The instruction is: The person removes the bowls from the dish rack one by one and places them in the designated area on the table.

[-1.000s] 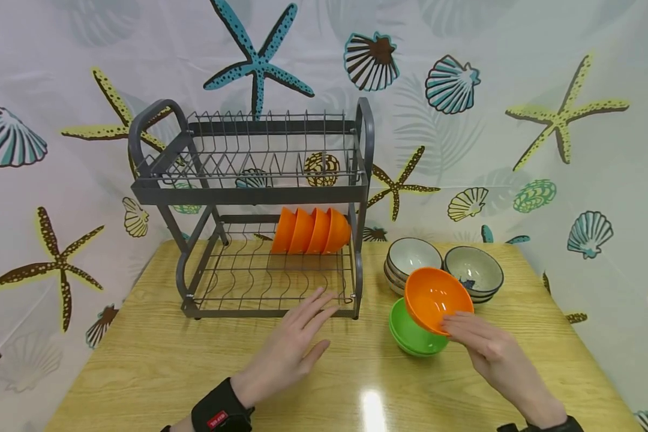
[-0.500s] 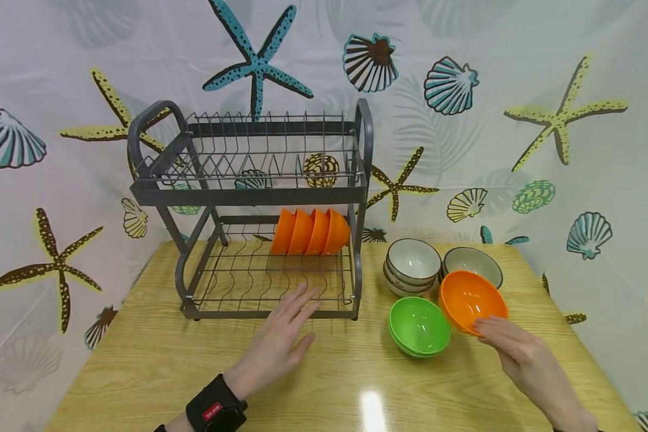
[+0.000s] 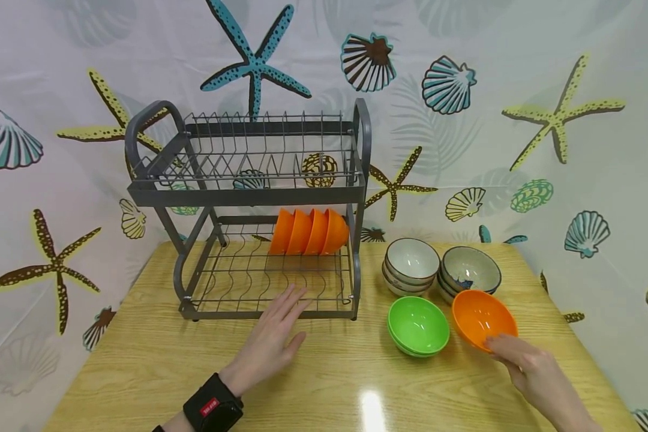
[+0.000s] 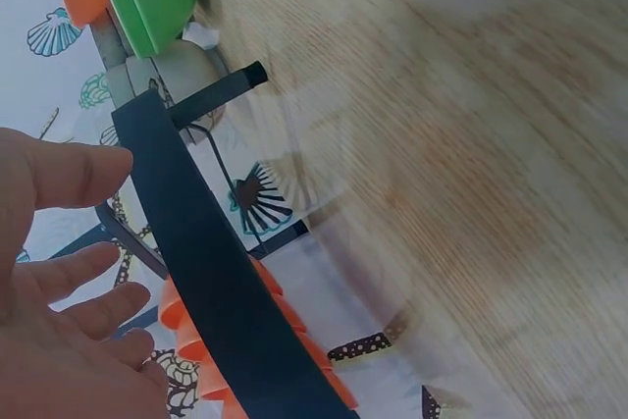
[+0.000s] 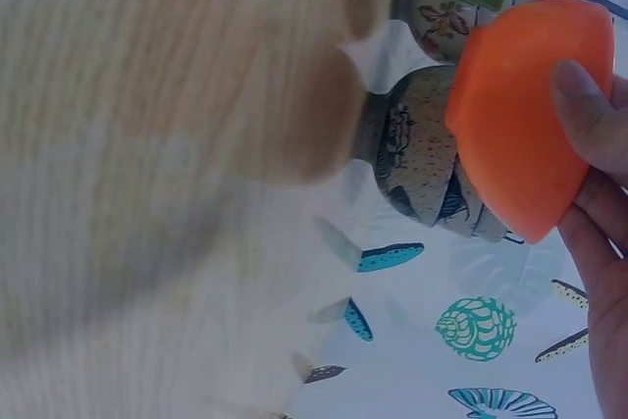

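My right hand (image 3: 537, 369) pinches the rim of an orange bowl (image 3: 482, 321) between thumb and fingers. In the right wrist view the thumb lies on the bowl's outer side (image 5: 530, 105). The bowl is tilted, just right of two stacked green bowls (image 3: 418, 327) and in front of the speckled grey bowls (image 3: 472, 267). My left hand (image 3: 267, 345) hovers with fingers extended at the front edge of the dark dish rack (image 3: 270, 314), holding nothing. Several orange bowls (image 3: 309, 233) stand on edge in a row on the rack's lower tier, at its right end.
A stack of pale bowls with dark rims (image 3: 412, 264) stands behind the green ones, right of the rack. The rack's upper tier (image 3: 248, 195) has wire dividers. A printed cloth (image 3: 464, 36) hangs behind and beside the wooden table (image 3: 124, 354).
My right hand has carried the orange bowl from above the green bowls to the right, then lower and nearer me. My left hand has drifted left and slightly away from me.
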A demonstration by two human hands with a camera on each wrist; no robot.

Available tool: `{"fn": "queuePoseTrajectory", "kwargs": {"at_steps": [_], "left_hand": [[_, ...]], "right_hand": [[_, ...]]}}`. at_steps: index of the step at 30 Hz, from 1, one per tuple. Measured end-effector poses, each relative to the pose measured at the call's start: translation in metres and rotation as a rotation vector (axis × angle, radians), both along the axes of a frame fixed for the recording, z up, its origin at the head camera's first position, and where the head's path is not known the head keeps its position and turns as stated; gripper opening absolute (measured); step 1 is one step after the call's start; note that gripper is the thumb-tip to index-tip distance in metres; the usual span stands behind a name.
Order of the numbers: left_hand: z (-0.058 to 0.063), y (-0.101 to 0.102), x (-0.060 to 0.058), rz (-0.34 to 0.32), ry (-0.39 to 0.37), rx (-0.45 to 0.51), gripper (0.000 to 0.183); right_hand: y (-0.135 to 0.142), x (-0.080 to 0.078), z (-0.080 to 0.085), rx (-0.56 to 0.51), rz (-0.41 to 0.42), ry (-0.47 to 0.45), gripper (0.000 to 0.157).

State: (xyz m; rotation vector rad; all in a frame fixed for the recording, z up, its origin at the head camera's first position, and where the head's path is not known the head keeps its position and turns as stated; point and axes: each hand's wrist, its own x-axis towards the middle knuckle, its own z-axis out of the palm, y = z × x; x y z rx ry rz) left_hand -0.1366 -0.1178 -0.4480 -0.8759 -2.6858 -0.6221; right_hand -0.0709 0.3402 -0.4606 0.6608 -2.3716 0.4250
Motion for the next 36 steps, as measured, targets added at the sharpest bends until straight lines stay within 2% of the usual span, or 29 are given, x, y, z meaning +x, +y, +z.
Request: {"fn": "queuePoseTrajectory", "kwargs": {"at_steps": [2,7,8,9,12,13,15,16,36], "left_hand": [[-0.002,-0.001,-0.001,0.008,-0.004,-0.006,0.064],[-0.006,-0.003,-0.003,0.021,-0.020,-0.010,0.066],[-0.007,-0.004,-0.003,0.024,-0.024,-0.011,0.066],[-0.007,-0.004,-0.003,0.027,-0.030,-0.010,0.066],[-0.009,-0.005,-0.004,0.033,-0.041,-0.008,0.066],[-0.010,-0.005,-0.004,0.033,-0.045,-0.004,0.066],[-0.011,-0.006,-0.005,0.033,-0.055,0.005,0.066],[-0.011,-0.006,-0.005,0.033,-0.060,0.007,0.066],[-0.014,-0.008,-0.006,0.029,-0.083,0.009,0.064]], "right_hand": [[0.002,0.001,-0.003,0.012,-0.012,-0.025,0.035],[0.004,0.004,-0.010,0.022,-0.020,-0.072,0.038],[0.005,0.005,-0.011,0.023,-0.018,-0.082,0.050],[0.006,0.005,-0.012,0.028,-0.019,-0.089,0.053],[0.008,0.007,-0.015,0.059,-0.046,-0.119,0.013],[0.008,0.007,-0.015,0.070,-0.058,-0.130,0.015],[0.008,0.007,-0.016,0.086,-0.080,-0.146,0.036],[0.008,0.006,-0.017,0.093,-0.088,-0.147,0.038],[0.011,0.003,-0.030,0.073,-0.072,-0.137,0.033]]}}
